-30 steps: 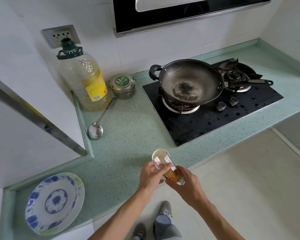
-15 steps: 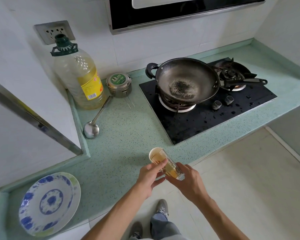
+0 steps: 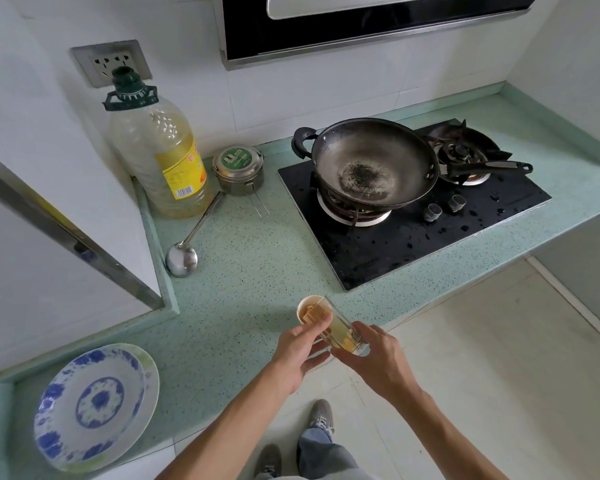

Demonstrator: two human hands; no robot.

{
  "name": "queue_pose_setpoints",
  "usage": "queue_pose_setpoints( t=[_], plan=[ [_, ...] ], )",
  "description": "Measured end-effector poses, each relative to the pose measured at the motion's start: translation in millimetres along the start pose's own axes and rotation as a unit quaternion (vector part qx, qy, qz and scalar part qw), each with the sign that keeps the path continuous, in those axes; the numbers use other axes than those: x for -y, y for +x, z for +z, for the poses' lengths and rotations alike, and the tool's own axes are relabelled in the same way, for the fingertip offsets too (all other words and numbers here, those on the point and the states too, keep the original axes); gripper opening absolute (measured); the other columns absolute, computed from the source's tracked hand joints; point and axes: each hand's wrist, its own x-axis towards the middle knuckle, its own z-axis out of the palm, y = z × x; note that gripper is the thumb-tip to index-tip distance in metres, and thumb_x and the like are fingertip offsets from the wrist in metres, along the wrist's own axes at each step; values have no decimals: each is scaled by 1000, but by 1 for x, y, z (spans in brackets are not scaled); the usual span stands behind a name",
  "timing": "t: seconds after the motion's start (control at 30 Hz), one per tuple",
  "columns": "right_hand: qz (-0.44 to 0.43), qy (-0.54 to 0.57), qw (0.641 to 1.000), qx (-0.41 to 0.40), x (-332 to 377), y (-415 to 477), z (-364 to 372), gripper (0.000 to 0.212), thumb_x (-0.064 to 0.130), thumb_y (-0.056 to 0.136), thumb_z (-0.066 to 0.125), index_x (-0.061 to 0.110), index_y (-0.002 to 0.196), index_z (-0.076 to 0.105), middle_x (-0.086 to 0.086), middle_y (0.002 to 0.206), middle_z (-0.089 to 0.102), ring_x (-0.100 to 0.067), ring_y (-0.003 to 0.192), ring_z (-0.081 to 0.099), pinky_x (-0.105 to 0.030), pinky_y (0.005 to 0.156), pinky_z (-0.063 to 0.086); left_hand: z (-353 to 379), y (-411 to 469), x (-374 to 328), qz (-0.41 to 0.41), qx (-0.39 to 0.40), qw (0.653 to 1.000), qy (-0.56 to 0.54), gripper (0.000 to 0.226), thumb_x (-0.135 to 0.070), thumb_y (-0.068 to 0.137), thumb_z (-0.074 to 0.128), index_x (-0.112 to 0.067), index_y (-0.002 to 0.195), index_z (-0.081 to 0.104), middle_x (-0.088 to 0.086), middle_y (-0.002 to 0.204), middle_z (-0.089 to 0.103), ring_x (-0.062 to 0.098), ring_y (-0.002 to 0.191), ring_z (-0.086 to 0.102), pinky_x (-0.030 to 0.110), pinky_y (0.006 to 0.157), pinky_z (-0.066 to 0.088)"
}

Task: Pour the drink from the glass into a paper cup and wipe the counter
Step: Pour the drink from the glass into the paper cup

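Clamping tilted glass (image 3: 342,336), right hand (image 3: 378,363) grip; mouth at paper cup (image 3: 305,306), left hand (image 3: 297,353) clasping.

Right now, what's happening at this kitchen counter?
A person is pouring an amber drink. The right hand tips the glass, its mouth over the paper cup, which the left hand holds at the front edge of the green counter. Drink is visible in the glass. No cloth is in view.
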Motion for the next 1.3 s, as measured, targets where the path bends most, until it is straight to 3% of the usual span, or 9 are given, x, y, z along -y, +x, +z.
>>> queue_pose_setpoints(
  t=[0.17, 0.3, 0.6, 0.77, 0.9, 1.07, 1.3],
  plan=[
    [2, -5, 1000, 4, 3, 2, -1, 92, 92, 66, 35, 22, 116, 68, 3, 93, 70, -15, 74, 66, -31, 62, 58, -2, 0, -3, 3, 2, 1000, 4, 82, -45, 43, 93, -3, 111, 71, 14, 103, 77, 30, 103, 71, 34, 78, 59],
    [6, -1, 1000, 12, 6, 4, -1, 92, 93, 65, 34, 24, 116, 66, 4, 95, 70, -14, 76, 66, -31, 64, 58, -3, -1, -6, 2, 1, 1000, 0, 80, -44, 46, 93, -3, 112, 70, 14, 102, 77, 27, 93, 71, 32, 72, 57],
    [11, -14, 1000, 19, 13, 8, 0, 54, 62, 73, 69, 26, 112, 67, 5, 91, 67, -12, 73, 61, -26, 61, 53, -12, -3, -11, -2, 1, 1000, -2, 75, -43, 53, 91, -2, 112, 72, 11, 98, 78, 23, 87, 71, 30, 70, 57],
    [11, -4, 1000, 20, 19, 11, 1, 65, 73, 70, 61, 25, 112, 68, 5, 90, 67, -13, 74, 61, -28, 62, 55, -14, -3, -15, -9, -6, 1000, -9, 73, -43, 52, 92, -5, 110, 71, 11, 94, 77, 22, 83, 70, 29, 65, 56],
    [18, -5, 1000, 21, 20, 11, 0, 57, 66, 73, 66, 25, 113, 67, 5, 91, 67, -13, 77, 62, -29, 65, 55, -15, -3, -18, -11, 1, 1000, -8, 75, -46, 45, 94, -7, 105, 72, 10, 91, 76, 22, 82, 69, 29, 66, 56],
    [19, 3, 1000, 14, 20, 9, 0, 79, 86, 65, 49, 26, 113, 68, 6, 90, 67, -12, 76, 62, -29, 64, 55, -14, -2, -17, -12, 1, 1000, -4, 86, -47, 43, 95, -3, 113, 70, 12, 98, 76, 23, 83, 69, 29, 65, 56],
    [26, -2, 1000, 13, 17, 5, 0, 54, 60, 74, 71, 25, 114, 68, 4, 93, 68, -13, 76, 62, -27, 64, 54, -11, -3, -16, -12, 11, 1000, 1, 81, -43, 52, 91, 1, 115, 70, 11, 95, 76, 23, 85, 68, 30, 69, 56]
  ],
)
